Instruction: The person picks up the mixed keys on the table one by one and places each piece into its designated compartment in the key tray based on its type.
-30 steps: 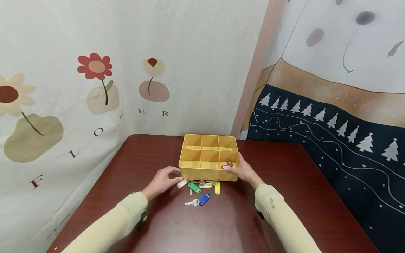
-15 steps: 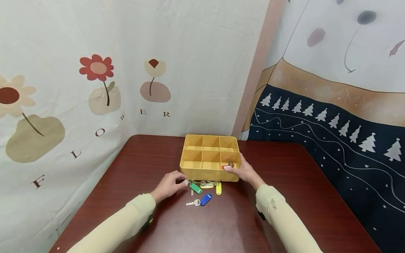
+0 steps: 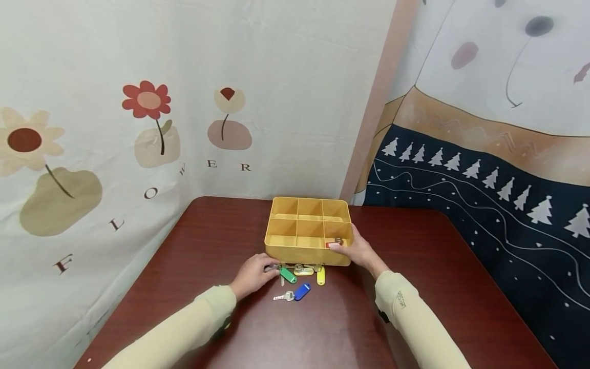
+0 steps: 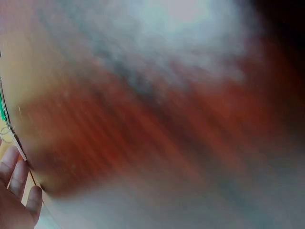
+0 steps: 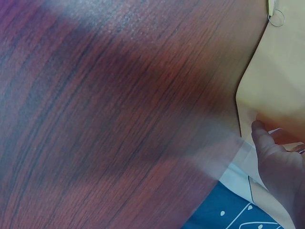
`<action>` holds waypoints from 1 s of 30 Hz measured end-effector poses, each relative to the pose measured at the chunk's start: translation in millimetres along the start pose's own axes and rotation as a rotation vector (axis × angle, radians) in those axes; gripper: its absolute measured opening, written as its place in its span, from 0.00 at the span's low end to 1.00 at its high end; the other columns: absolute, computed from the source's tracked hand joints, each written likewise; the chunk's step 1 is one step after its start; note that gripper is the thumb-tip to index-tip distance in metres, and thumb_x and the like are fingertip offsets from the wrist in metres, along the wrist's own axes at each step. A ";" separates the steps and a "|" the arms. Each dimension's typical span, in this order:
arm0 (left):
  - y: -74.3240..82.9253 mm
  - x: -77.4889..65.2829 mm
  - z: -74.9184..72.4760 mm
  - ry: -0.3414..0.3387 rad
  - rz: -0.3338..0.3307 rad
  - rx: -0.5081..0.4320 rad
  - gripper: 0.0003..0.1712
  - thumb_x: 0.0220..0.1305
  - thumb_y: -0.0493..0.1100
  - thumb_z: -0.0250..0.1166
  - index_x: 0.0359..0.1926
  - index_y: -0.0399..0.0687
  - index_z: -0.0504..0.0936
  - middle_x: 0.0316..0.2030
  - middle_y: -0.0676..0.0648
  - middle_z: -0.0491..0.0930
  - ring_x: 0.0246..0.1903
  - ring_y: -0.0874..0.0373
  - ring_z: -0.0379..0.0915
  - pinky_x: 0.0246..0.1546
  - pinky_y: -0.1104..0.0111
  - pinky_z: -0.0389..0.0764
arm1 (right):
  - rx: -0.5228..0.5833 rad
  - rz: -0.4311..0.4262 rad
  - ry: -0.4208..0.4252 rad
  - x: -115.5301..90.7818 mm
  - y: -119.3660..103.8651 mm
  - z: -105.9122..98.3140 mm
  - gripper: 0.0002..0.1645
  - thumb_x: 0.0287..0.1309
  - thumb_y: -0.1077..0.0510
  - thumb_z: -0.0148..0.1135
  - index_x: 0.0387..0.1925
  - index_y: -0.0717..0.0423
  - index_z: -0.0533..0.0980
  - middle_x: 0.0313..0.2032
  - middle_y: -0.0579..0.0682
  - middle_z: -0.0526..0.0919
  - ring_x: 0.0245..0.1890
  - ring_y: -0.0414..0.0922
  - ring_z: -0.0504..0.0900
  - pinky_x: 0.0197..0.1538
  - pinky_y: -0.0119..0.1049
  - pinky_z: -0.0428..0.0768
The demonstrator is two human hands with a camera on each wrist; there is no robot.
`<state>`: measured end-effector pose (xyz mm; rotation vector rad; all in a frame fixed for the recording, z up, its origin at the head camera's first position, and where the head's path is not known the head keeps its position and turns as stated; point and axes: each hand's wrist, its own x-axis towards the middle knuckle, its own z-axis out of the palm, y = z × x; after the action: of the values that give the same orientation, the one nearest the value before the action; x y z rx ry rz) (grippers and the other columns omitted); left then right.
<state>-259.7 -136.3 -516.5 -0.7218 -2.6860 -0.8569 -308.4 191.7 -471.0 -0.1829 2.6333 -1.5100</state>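
A yellow divided box with two rows of compartments stands on the table. My left hand is at its front left corner, thumb and fingers closed on a white key tag, most of which they hide. Right beside the fingertips lies a green key tag. My right hand grips the box's front right corner, thumb over the front rim and fingers along the side. Behind that thumb, a red key tag lies in the front right compartment. In the right wrist view, the thumb lies against the yellow wall.
Two yellow key tags, one flat and one pointing forward, lie along the box's front with their keys. Nearer sits a blue key tag with a silver key. Printed cloth hangs behind the dark red table.
My left hand has moved right onto the white key tag and taken it between thumb and fingers. My right hand keeps its hold on the box; the view has shifted slightly.
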 end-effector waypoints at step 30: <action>16.6 5.8 -19.4 0.101 -0.018 -0.135 0.03 0.59 0.38 0.72 0.31 0.43 0.88 0.30 0.55 0.78 0.34 0.55 0.77 0.38 0.63 0.77 | 0.002 -0.006 0.012 1.2 0.5 0.8 0.58 0.54 0.48 0.75 0.76 0.50 0.48 0.68 0.61 0.67 0.64 0.58 0.68 0.68 0.57 0.62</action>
<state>-254.7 -133.9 -490.9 -0.6646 -2.5690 -1.0580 -309.4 191.1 -471.9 -0.1827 2.6428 -1.5196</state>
